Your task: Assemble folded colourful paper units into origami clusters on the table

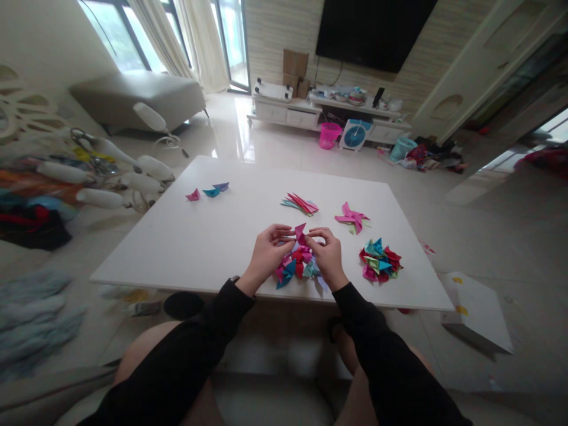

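Observation:
A small magenta folded paper piece [300,232] is held up between both hands, above a pile of colourful folded papers [299,263] near the table's front edge. My left hand [271,251] pinches it from the left, with thumb and fingertips at its side. From the right, my right hand [327,254] grips the same piece with thumb and index finger. Both hands partly cover the pile, which has red, pink, blue and pale green pieces.
On the white table [199,236] are three paper boats [212,193] at the back left, a bundle of folded strips [300,204], a pink pinwheel shape [352,218] and a second colourful pile [380,261] at right. A white box [479,307] stands beyond the right edge.

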A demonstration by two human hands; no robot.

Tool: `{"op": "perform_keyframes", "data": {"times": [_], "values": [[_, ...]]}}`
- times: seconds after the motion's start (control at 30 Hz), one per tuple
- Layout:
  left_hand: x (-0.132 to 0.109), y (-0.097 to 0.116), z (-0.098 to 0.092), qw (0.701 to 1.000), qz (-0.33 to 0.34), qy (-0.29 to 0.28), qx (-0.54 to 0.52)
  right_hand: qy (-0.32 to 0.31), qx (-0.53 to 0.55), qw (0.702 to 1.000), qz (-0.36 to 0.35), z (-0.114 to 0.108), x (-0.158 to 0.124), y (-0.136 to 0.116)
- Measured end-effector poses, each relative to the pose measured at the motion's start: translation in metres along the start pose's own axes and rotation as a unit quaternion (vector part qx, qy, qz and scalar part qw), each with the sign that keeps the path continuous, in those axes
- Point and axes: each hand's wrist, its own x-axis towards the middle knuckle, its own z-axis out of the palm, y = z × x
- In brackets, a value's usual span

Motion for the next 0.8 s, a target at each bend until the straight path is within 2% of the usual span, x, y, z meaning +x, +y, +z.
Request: {"op": "perform_keyframes", "data": {"times": [0.17, 0.3, 0.5, 0.63, 0.8], "values": [[0.001, -0.002, 0.0, 1.0, -0.003, -0.009, -0.007, 0.014, 0.115, 0.99, 0.08, 0.003, 0.005, 0.014], [0.001, -0.003, 0.0, 1.0, -0.01, -0.011, -0.006, 0.008, 0.168, 0.976, 0.135, 0.005, 0.004, 0.015], [0.001, -0.006, -0.001, 1.0, -0.021, -0.017, 0.0, 0.0, 0.143, 0.982, 0.125, 0.005, 0.003, 0.016], [0.001, -0.01, -0.001, 1.0, 0.002, 0.006, 0.024, -0.014, 0.136, 0.984, 0.114, 0.008, 0.002, 0.018], [0.001, -0.009, -0.001, 1.0, -0.017, 0.013, 0.014, -0.017, 0.138, 0.983, 0.116, 0.01, 0.001, 0.018]]}}
